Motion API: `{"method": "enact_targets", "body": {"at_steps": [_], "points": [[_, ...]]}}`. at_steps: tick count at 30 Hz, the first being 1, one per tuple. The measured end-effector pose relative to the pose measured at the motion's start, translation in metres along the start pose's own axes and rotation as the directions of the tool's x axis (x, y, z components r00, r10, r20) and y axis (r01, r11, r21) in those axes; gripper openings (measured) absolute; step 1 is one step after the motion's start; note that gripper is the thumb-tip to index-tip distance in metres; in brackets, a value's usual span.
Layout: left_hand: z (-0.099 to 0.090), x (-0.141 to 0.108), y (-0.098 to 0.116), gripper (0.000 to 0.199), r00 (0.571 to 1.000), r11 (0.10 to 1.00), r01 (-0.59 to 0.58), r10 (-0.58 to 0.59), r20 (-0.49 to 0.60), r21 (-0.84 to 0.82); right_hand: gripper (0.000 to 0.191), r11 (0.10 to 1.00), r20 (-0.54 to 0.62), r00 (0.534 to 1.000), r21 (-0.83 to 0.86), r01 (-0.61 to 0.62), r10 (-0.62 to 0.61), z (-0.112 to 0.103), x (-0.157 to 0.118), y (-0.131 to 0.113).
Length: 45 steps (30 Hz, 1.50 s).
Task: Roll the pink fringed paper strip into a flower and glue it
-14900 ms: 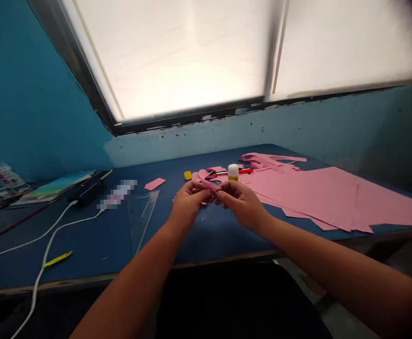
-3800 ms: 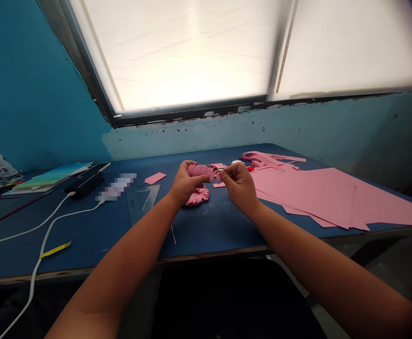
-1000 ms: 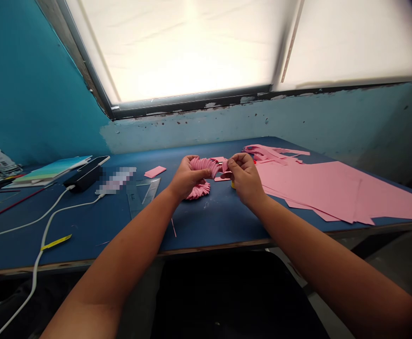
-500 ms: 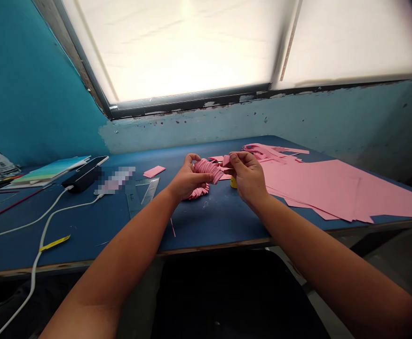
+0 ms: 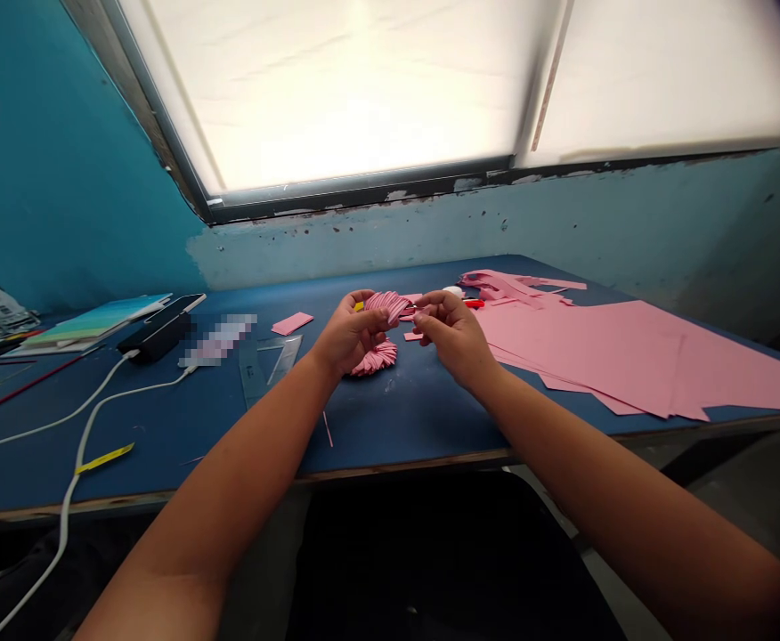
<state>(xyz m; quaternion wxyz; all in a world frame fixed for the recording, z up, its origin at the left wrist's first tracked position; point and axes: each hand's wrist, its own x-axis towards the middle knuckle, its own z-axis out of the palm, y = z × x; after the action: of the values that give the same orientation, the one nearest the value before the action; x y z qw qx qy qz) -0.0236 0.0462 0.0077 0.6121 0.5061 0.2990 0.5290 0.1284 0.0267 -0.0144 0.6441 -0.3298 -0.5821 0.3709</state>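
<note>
My left hand (image 5: pixel 348 334) grips a ring of pleated pink paper (image 5: pixel 388 305), whose lower curve (image 5: pixel 375 358) hangs down to the blue-topped table (image 5: pixel 403 418). My right hand (image 5: pixel 453 334) is close on its right, with thumb and finger pinched at the ring's edge around a small pink paper piece, mostly hidden. Behind that hand stand a white-capped glue bottle (image 5: pixel 453 291) and a red craft knife (image 5: pixel 474 304). A yellow cap (image 5: pixel 359 306) shows beyond my left hand.
Large pink paper sheets (image 5: pixel 597 352) and cut strips (image 5: pixel 510 285) cover the table's right side. On the left lie a clear set square (image 5: pixel 270 361), a pink rectangle (image 5: pixel 292 323), a black power bank (image 5: pixel 156 336) with white cables, and a notebook (image 5: pixel 89 322).
The paper ring has grown longer and curved since the earliest frame. In the last moment my right hand moved left towards my left hand, and the glue bottle's cap and red knife reappeared behind it.
</note>
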Motion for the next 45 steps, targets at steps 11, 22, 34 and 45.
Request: {"method": "enact_targets", "body": {"at_steps": [11, 22, 34, 45], "points": [[-0.001, 0.003, -0.009, 0.056, 0.999, 1.000, 0.013, -0.014, 0.031, 0.028, 0.009, 0.998, 0.067, 0.996, -0.022, -0.063, 0.065, 0.002, 0.000, 0.000], [0.003, 0.003, -0.012, 0.045, 0.997, 0.997, 0.079, -0.079, -0.015, -0.005, 0.010, 0.987, 0.062, 0.985, -0.010, -0.159, 0.159, 0.002, 0.001, 0.001], [0.003, 0.005, -0.020, 0.057, 0.994, 0.994, 0.016, -0.004, -0.110, 0.104, 0.013, 0.969, 0.034, 0.971, -0.083, -0.234, 0.237, 0.001, 0.001, 0.002], [0.002, 0.007, -0.025, 0.064, 0.971, 0.947, -0.164, 0.205, -0.125, 0.275, 0.009, 0.940, 0.002, 0.940, -0.013, -0.341, 0.341, 0.004, 0.000, 0.000]]}}
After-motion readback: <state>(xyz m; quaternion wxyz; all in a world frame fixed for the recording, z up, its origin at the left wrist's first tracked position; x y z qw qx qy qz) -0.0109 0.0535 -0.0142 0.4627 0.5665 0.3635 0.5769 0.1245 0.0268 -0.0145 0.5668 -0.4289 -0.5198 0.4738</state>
